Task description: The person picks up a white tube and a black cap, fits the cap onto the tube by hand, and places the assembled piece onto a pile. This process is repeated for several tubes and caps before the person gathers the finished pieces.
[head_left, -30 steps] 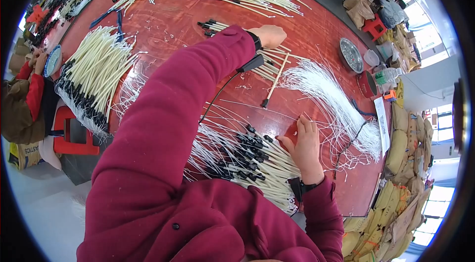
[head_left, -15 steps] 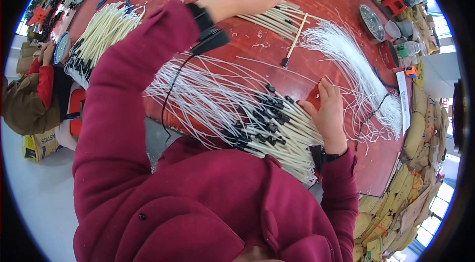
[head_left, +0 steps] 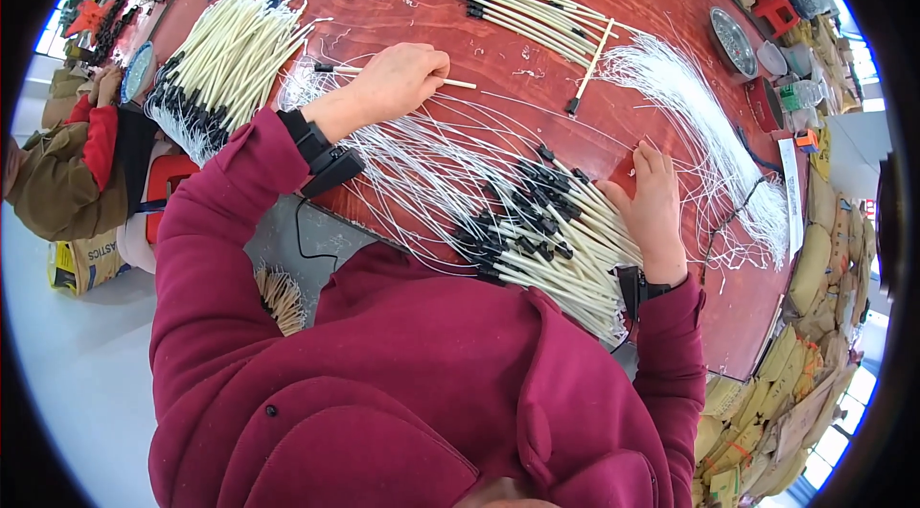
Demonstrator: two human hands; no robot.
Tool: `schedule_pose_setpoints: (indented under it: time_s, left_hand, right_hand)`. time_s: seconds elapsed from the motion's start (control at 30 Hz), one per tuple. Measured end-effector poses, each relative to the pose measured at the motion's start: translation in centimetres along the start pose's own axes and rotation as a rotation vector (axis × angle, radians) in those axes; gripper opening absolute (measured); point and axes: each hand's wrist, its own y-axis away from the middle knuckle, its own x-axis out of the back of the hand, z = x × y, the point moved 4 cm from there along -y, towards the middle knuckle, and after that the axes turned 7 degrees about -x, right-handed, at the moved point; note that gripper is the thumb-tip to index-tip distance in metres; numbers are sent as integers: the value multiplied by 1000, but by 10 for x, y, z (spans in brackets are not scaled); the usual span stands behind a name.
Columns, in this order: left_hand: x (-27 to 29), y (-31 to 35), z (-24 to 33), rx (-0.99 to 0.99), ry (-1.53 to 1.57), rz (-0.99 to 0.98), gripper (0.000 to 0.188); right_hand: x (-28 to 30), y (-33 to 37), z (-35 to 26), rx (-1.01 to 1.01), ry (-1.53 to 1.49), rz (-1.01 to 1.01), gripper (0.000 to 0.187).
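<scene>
My left hand (head_left: 410,79) is closed round a thin cream stick (head_left: 462,84) with a black end piece, held above the table's middle left. White cords spread below that hand. My right hand (head_left: 654,206) has its thumb and fingers apart, beside the right end of a large pile of cream sticks with black end pieces (head_left: 565,240). A thin white cord runs across the table toward its fingertips. Loose white cords (head_left: 412,163) trail left from that pile. Past my right hand lies a thick bundle of white cords (head_left: 719,134), tied with a dark strand.
A row of cream sticks (head_left: 527,5) lies at the back, one single stick (head_left: 591,67) angled beside it. Another pile (head_left: 225,57) is at the far left. A metal bowl (head_left: 733,43) and plastic bottle (head_left: 800,94) stand right. A person (head_left: 72,158) sits left.
My left hand has come left and nearer from over the back row, and a cream stick now shows in it. My right hand stays beside the near pile.
</scene>
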Motion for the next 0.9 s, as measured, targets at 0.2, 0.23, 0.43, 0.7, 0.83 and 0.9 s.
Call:
schedule_pose_setpoints:
  time_s: [0.2,0.23,0.43,0.7,0.83,0.9]
  left_hand:
    - [-3,-1,3,-6,32,-4,12]
    - [-4,-1,3,-3,35,-3,12]
    - [-6,-1,3,-5,41,9,13]
    - [-12,-6,2,34,20,-32,13]
    - [-14,-8,3,-7,23,12,12]
    - [-13,-10,2,-2,15,33,12]
  right_hand:
    - [-2,-1,1,-9,19,-17,69]
    - [-1,-1,1,-7,26,-16,69]
    - [-2,-1,0,-25,32,-32,69]
    - [-2,-1,-1,-15,55,-34,69]
    - [0,-2,-3,-9,73,-37,69]
    - [0,-3,-3,-4,80,-38,69]
